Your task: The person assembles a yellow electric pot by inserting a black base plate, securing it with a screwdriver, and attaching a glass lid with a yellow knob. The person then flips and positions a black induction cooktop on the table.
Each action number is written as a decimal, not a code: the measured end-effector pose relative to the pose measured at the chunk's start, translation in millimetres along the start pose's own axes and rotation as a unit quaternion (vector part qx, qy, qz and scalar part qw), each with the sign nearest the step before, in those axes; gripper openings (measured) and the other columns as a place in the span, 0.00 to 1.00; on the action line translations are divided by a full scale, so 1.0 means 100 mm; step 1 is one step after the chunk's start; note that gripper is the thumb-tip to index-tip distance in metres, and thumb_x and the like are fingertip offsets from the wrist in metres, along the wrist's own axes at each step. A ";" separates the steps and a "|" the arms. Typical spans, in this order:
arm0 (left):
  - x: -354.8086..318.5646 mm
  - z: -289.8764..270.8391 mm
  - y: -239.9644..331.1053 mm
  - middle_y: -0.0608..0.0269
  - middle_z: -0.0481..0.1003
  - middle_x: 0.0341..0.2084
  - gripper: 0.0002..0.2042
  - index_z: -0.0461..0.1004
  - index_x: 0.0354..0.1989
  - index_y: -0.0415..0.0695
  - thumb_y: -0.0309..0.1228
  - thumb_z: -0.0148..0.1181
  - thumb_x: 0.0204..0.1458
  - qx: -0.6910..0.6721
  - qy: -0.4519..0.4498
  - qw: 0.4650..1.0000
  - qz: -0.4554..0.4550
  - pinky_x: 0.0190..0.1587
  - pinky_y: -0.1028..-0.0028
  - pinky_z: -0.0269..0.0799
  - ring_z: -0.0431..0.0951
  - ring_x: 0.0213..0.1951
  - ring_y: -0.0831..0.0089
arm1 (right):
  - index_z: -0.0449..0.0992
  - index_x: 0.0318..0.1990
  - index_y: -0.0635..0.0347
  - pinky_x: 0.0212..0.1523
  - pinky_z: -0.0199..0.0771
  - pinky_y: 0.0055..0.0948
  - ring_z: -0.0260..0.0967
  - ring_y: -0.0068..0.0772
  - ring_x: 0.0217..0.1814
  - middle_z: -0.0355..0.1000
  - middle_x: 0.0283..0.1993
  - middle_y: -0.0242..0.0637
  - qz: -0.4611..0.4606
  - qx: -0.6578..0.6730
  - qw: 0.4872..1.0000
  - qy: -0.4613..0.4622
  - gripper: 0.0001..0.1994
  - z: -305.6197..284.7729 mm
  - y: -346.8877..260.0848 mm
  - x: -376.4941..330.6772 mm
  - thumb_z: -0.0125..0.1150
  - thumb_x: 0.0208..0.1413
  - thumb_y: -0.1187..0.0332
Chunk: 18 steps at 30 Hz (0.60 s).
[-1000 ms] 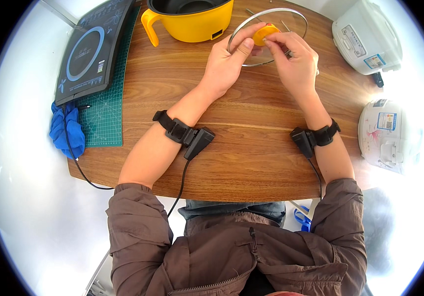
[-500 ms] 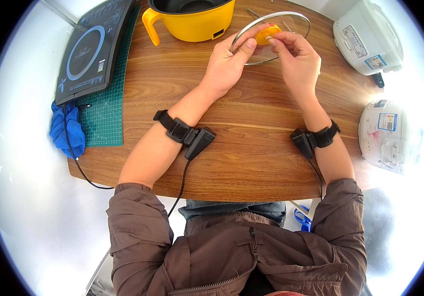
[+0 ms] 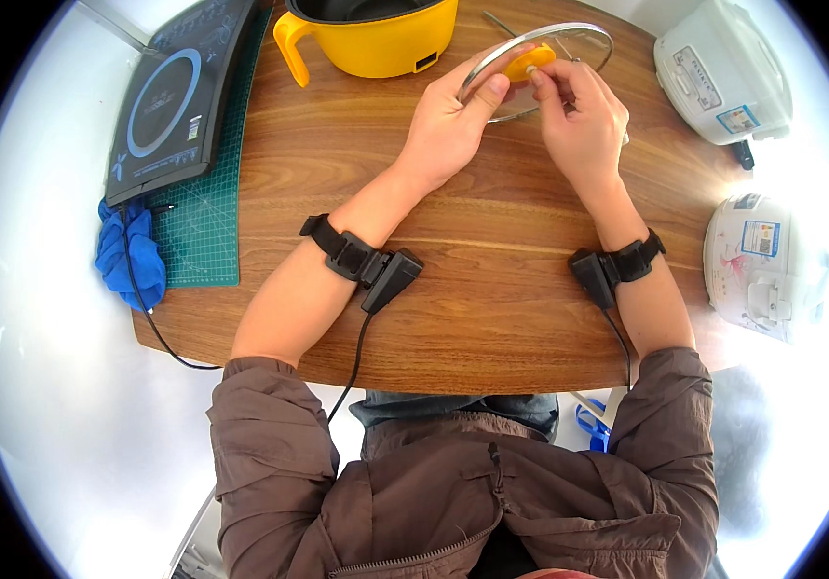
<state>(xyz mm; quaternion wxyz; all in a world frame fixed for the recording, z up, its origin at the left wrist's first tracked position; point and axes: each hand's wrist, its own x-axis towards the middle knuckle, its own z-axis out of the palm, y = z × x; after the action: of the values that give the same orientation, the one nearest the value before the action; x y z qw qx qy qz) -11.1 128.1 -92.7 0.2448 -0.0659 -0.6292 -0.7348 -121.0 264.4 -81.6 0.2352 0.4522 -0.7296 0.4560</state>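
Right, the biggest thing in front of me is the wooden table (image 3: 453, 328), with a person in a brown jacket (image 3: 395, 511) sitting close against its near edge. On the left a black induction cooktop (image 3: 173, 111) lies partly over a green cutting mat (image 3: 204, 246). Across on the right are two white rice cookers, the farther one (image 3: 728, 72) and the nearer one (image 3: 757, 261). A yellow pot (image 3: 366, 48) with a dark inside stands at the far side, its handle pointing left. Just to the right of it, a round glass lid (image 3: 569, 43) is held up at a tilt above the table. A crumpled blue cloth (image 3: 133, 256) sits at the mat's left edge. The left hand (image 3: 448, 121) grasps the lid's left side, thumb on the near face, other fingers partly hidden. The right hand (image 3: 583, 121) has thumb and forefinger pinched together at the lid's middle, by a yellow knob (image 3: 528, 62). Smallest of all is a pale little piece (image 3: 531, 69) at those fingertips; I can't tell whether it's fastened to the knob.
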 end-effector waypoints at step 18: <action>-0.01 -0.03 -0.05 0.62 0.71 0.63 0.20 0.65 0.69 0.41 0.34 0.50 0.72 0.104 -0.011 0.994 0.035 0.66 0.68 0.71 0.72 0.64 0.71 | 0.76 0.35 0.64 0.31 0.74 0.41 0.75 0.49 0.27 0.76 0.27 0.44 0.069 0.014 0.996 -0.060 0.05 0.01 -0.14 -0.02 0.63 0.61 0.72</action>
<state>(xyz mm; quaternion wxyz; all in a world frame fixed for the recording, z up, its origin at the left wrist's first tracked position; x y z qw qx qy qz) -11.9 126.5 -98.6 0.2689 -0.0708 -0.7020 -0.6557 -107.4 261.9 -76.9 0.1527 0.4306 -0.7653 0.4533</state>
